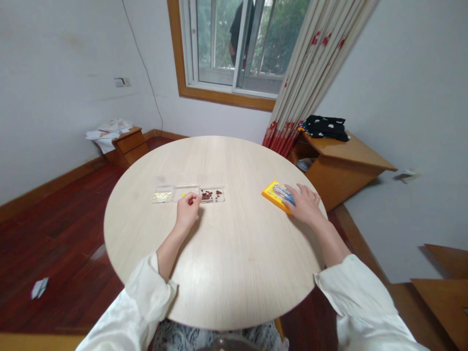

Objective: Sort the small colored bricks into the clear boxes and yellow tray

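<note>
A clear plastic compartment box [212,201] lies with its lid back on the left half of the round table. Small dark brown pieces [206,195] fill its right compartment, and pale yellow pieces [162,196] lie in the left one. At the front of the middle compartment is my left hand [188,209], its fingertips pinched together; whatever they hold is too small or hidden. On the right, a flat yellow box [275,197] with a blue and clear top sits at an angle. My right hand [306,204] rests over its right end with fingers spread, hiding that part.
The round pale wood table [234,253] is in front of me. Behind it to the right stands a wooden cabinet [351,156] with folded black cloth [326,127] on top. A curtain [310,63] hangs beside the window, and a person [237,34] stands outside.
</note>
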A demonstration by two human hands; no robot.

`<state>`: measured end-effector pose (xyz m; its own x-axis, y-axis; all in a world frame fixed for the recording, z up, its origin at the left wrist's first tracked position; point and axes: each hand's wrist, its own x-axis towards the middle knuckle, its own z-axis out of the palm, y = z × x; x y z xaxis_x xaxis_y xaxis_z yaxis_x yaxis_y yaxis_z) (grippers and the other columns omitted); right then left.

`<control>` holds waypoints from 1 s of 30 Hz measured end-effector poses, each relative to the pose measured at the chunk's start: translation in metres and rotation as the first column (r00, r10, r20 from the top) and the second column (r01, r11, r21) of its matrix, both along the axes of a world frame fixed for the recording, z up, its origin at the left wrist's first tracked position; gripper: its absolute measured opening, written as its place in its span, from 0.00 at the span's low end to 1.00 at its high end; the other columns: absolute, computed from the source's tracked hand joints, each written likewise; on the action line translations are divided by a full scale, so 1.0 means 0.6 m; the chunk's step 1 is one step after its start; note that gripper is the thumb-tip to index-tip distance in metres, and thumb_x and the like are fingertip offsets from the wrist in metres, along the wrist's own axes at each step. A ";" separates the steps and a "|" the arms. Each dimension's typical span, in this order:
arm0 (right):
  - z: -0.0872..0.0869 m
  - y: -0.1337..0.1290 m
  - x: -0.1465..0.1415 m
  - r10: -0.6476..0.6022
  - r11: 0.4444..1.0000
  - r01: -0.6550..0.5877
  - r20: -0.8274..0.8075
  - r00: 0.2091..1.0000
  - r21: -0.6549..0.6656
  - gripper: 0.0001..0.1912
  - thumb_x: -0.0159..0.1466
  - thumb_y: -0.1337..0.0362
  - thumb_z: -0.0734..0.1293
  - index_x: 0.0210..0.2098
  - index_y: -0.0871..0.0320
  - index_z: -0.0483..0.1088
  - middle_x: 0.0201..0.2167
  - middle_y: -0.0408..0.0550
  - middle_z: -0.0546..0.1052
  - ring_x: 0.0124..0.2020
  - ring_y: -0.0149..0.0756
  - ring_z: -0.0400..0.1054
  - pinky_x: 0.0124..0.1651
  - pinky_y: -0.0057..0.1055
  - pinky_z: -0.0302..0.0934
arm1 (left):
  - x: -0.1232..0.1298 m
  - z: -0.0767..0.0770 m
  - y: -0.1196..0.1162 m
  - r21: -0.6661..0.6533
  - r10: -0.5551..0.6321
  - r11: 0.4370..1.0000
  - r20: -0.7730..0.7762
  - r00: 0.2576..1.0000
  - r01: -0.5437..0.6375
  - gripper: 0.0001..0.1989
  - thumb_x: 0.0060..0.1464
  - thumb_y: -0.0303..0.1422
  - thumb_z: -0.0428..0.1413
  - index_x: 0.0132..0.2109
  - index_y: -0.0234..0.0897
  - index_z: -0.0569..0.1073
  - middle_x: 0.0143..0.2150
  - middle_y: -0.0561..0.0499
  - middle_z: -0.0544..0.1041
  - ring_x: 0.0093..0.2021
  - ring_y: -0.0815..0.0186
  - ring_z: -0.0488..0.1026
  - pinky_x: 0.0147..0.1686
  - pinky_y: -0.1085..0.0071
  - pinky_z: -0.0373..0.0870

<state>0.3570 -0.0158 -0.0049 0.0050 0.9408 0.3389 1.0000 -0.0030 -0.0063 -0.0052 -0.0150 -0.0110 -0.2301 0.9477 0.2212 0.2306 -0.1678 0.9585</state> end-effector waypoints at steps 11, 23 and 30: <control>0.065 0.084 -0.277 0.594 0.781 -0.607 -0.129 0.794 -0.144 0.66 0.43 0.49 0.75 0.67 0.50 0.30 0.68 0.57 0.38 0.68 0.53 0.28 0.63 0.54 0.30 | -0.017 -0.005 0.008 -0.019 0.114 0.993 0.109 0.987 -0.113 0.12 0.47 0.36 0.53 0.21 0.37 0.63 0.16 0.59 0.58 0.19 0.73 0.54 0.22 0.75 0.51; -0.012 0.072 -0.339 0.664 0.745 -0.657 0.024 0.748 -0.118 0.23 0.66 0.68 0.55 0.60 0.56 0.57 0.54 0.58 0.66 0.53 0.43 0.59 0.51 0.40 0.53 | -0.015 -0.005 0.012 -0.045 0.122 0.992 0.202 0.972 -0.116 0.11 0.43 0.37 0.53 0.21 0.36 0.64 0.14 0.59 0.59 0.18 0.73 0.53 0.20 0.75 0.50; -0.036 0.051 -0.345 0.594 0.798 -0.598 -0.067 0.801 -0.073 0.23 0.66 0.69 0.55 0.60 0.57 0.57 0.58 0.57 0.63 0.55 0.45 0.55 0.51 0.39 0.55 | -0.013 -0.001 0.010 -0.084 0.127 0.991 0.359 0.925 -0.104 0.10 0.41 0.35 0.55 0.20 0.35 0.64 0.13 0.59 0.59 0.17 0.74 0.54 0.19 0.76 0.49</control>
